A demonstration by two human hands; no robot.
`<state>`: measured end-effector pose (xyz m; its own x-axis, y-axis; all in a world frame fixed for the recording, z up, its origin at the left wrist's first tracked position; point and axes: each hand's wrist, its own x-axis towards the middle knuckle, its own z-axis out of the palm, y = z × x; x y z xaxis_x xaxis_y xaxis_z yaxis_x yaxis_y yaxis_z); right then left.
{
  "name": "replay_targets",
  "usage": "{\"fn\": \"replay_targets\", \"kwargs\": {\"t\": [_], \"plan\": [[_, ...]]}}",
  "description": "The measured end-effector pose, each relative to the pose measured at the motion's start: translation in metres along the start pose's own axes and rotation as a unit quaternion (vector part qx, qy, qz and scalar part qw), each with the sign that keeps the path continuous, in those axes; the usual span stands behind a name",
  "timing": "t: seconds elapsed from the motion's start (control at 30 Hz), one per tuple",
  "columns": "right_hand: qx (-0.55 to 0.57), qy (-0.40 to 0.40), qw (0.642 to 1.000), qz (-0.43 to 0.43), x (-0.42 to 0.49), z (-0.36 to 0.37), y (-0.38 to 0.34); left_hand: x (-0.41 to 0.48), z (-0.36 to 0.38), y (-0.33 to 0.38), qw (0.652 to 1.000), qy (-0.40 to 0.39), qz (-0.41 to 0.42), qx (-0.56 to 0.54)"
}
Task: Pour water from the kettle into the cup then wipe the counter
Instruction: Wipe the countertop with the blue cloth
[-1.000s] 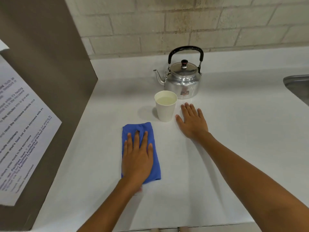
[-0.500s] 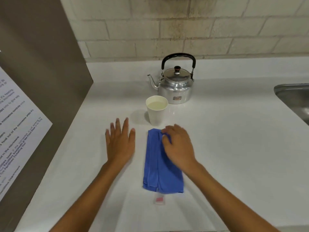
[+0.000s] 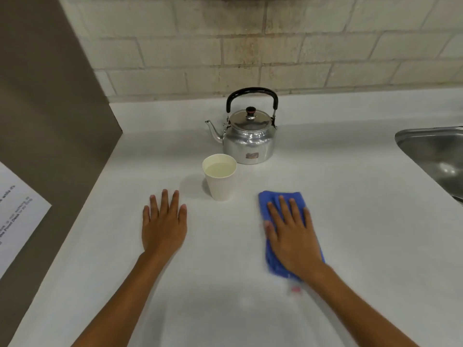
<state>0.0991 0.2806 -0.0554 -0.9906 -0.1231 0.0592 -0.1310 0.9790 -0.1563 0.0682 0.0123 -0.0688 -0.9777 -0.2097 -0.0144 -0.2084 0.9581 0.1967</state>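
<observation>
On the near part of the white worktop (image 3: 350, 221), two bare forearms are reaching in from the lower edge. The right hand (image 3: 292, 237) is lying palm down on a folded blue cloth (image 3: 283, 200), its grip spread flat with the fingers (image 3: 283, 209) extended and slightly apart, pressing the cloth onto the surface rather than pinching it. The cloth is showing beyond the fingertips and along both sides of the palm; its near end is blurred, and a small pinkish tag is showing there beside the wrist. The left hand (image 3: 164, 227) is resting palm down directly on the bare worktop, well apart from the right grip, fingers straight and only slightly apart, holding nothing.

Beyond and between the two grips, nearer the left hand's fingertips, a white paper cup (image 3: 220, 182) is standing upright, holding pale liquid close to its rim. Just behind the cup, the metal kettle (image 3: 250, 144) is standing upright with its lid on, black handle raised and spout pointing toward the left-grip side. Whether cup and kettle are touching cannot be told.

Far out beyond the right grip, a steel sink (image 3: 436, 156) is sitting at the frame edge. On the left-grip side, a brown panel (image 3: 50, 121) is carrying a printed notice (image 3: 17, 211). A pale brick wall (image 3: 250, 46) is standing behind the worktop.
</observation>
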Motion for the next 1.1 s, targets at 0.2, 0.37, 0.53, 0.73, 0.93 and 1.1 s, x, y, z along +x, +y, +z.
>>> {"fn": "replay_targets", "kwargs": {"t": [0.2,0.37,0.53,0.73,0.93,1.1], "plan": [[-0.025,-0.01,0.999,0.042,0.078,0.008,-0.002,-0.001,0.001,0.003,1.0,0.002,-0.007,0.0],[-0.008,-0.012,0.989,-0.146,0.054,0.013,-0.003,-0.001,0.003,-0.001,1.0,0.01,-0.004,0.0],[-0.012,-0.021,0.993,-0.116,0.079,0.005,0.031,0.001,0.004,0.002,1.0,0.016,-0.005,0.004],[-0.033,-0.053,0.98,-0.189,0.119,0.008,-0.014,0.0,0.002,0.003,1.0,0.01,-0.007,0.004],[0.0,-0.038,0.967,-0.251,0.082,0.002,0.04,0.001,0.004,0.001,1.0,0.014,-0.006,0.006],[-0.052,-0.034,0.996,-0.066,0.092,-0.002,0.04,0.002,0.003,0.004,1.0,0.014,-0.008,0.005]]}}
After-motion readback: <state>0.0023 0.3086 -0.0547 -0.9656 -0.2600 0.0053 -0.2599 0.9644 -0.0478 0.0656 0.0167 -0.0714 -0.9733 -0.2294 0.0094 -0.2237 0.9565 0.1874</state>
